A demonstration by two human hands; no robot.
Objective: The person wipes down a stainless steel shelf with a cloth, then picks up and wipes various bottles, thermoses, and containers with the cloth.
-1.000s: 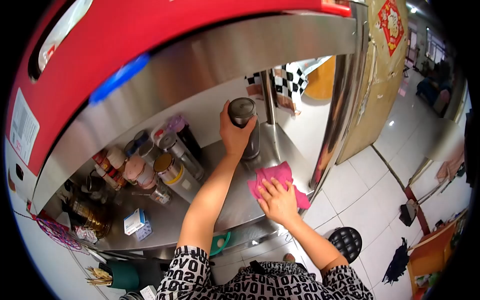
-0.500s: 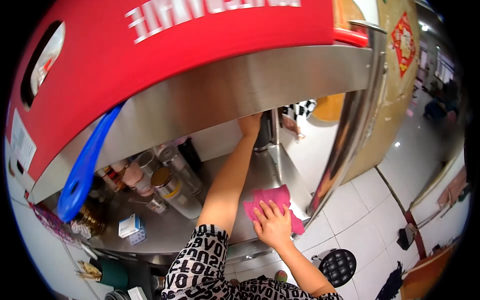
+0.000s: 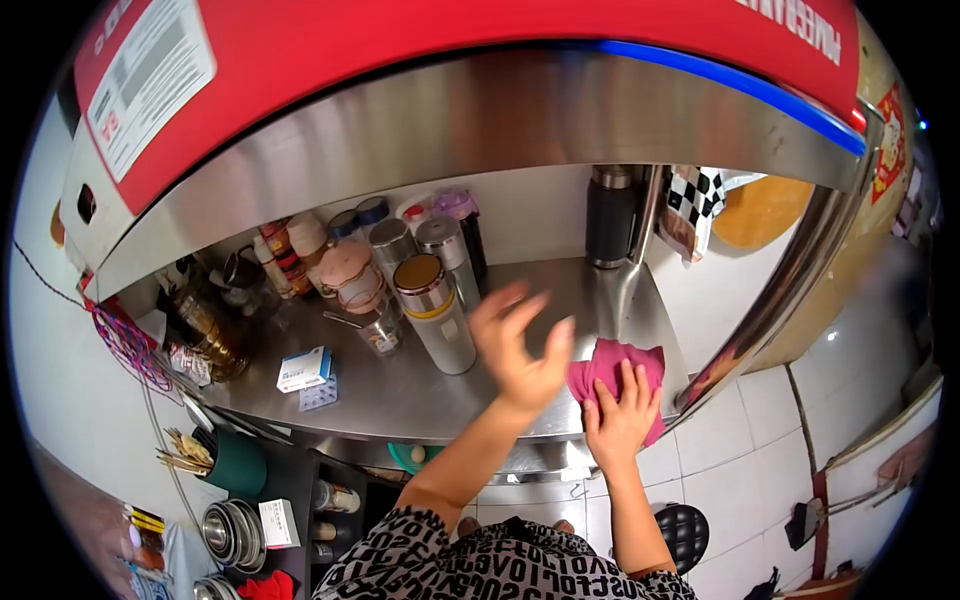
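On the steel shelf's right front corner, my right hand [image 3: 620, 408] holds a pink cloth [image 3: 622, 362] down, its fingers laid across the folds. My left hand [image 3: 520, 350] is in the air over the shelf [image 3: 545, 290], fingers apart and slightly blurred, with nothing in it. Just left of it stands a white tumbler [image 3: 440, 330] with a brown-topped lid and a yellow band. A black thermos [image 3: 612, 225] stands upright at the back right, beside the metal post [image 3: 648, 215], apart from both hands.
Several bottles and cups, including a pink cup [image 3: 350, 278], crowd the shelf's left. A small medicine box [image 3: 305, 369] and blister pack [image 3: 319, 393] lie in front. Overhead runs a steel ledge [image 3: 480, 125] under a red box [image 3: 480, 25]. A black stool [image 3: 684, 535] stands below right.
My left hand has let go of the black thermos at the back and come forward, open. My right hand stays on the pink cloth, whose folds have shifted. The view has swung left.
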